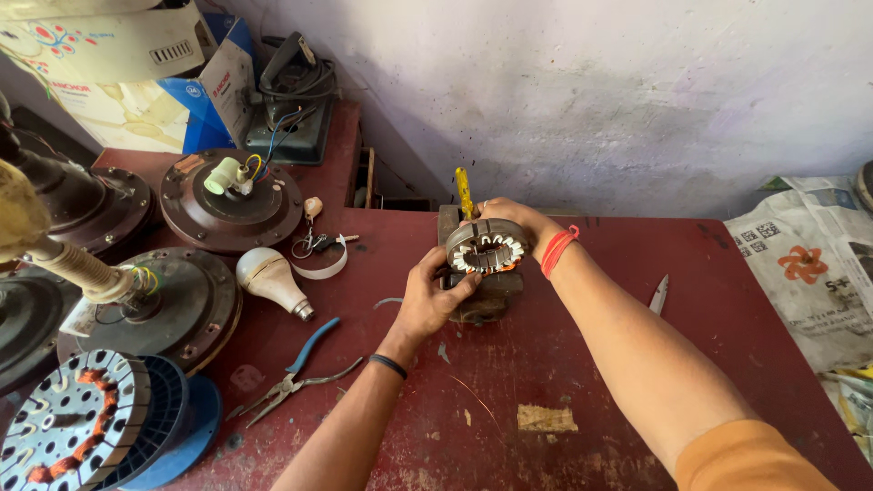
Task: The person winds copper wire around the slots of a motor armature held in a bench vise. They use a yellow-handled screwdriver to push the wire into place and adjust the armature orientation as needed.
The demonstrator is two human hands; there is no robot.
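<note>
Left hand (435, 295) grips the near-left side of a small round grey metal stator ring with white slot liners and copper windings (486, 247), fingers curled onto its rim. Right hand (509, 216) closes over the far side of the same stator, palm on top of the ring; a red thread band (556, 251) sits on that wrist, a dark band (388, 365) on the left wrist. The stator rests tilted on a dark, worn metal block (482, 295), apparently a small vise, which stands on the red-painted, scratched wooden desk (582, 382). A yellow tool handle (464, 192) stands up just behind the stator, beside the right hand's fingers; whether a finger touches it, cannot tell.

Left of the stator: a white pear-shaped light bulb (269, 277) lying on its side, and beyond it a small pair of scissors on a white strap (320, 251). Near-left of the stator, blue-handled long-nose pliers (291, 377) lie flat on the desk. Further left, several brown round ceiling-fan motor housings (232, 195), one carrying a pale green capacitor with coloured wires (223, 175). At the far near-left, a large wound stator on a blue spool (77, 427). Right of the stator, a small metal blade (658, 295) lies on the desk, and well beyond it crumpled newspaper (805, 259).
</note>
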